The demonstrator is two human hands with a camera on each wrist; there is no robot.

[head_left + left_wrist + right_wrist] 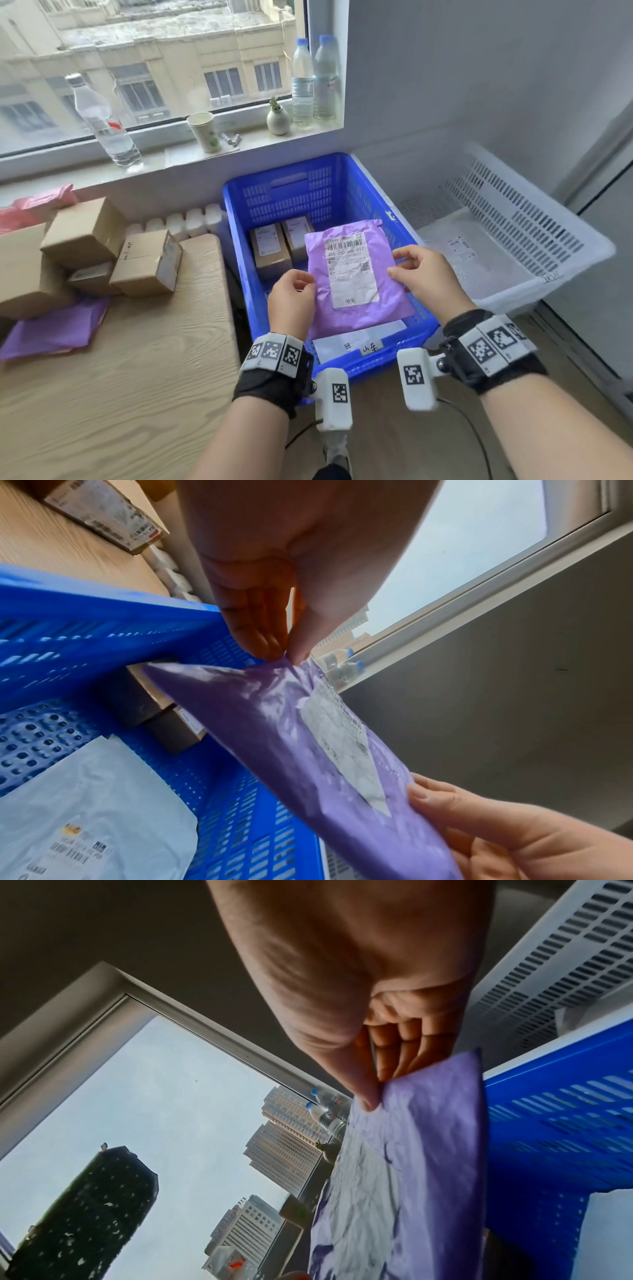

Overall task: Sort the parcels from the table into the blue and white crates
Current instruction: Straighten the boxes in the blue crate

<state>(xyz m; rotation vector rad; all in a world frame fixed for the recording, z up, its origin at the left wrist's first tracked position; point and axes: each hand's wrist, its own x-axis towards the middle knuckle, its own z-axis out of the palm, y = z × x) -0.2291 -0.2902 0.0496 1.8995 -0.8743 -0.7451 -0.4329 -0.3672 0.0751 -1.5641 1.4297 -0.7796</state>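
Observation:
A purple mailer parcel (356, 274) with a white shipping label hangs over the blue crate (281, 192). My left hand (308, 282) pinches its left edge and my right hand (397, 265) pinches its right edge. The left wrist view shows my left hand's (287, 656) thumb and fingers nipping the parcel (274, 737); the right wrist view shows my right hand (377, 1093) doing the same on the parcel (428, 1137). Two brown boxes (270, 246) and a white mailer (342, 342) lie in the blue crate. The white crate (548, 236) on the right holds a pale parcel (479, 260).
On the wooden table (137, 377) at the left stand several cardboard boxes (85, 233), with purple mailers (54, 332) under them and a pink bag (41, 205) behind. Water bottles (102, 120), a paper cup (203, 132) and a small vase (278, 118) line the windowsill.

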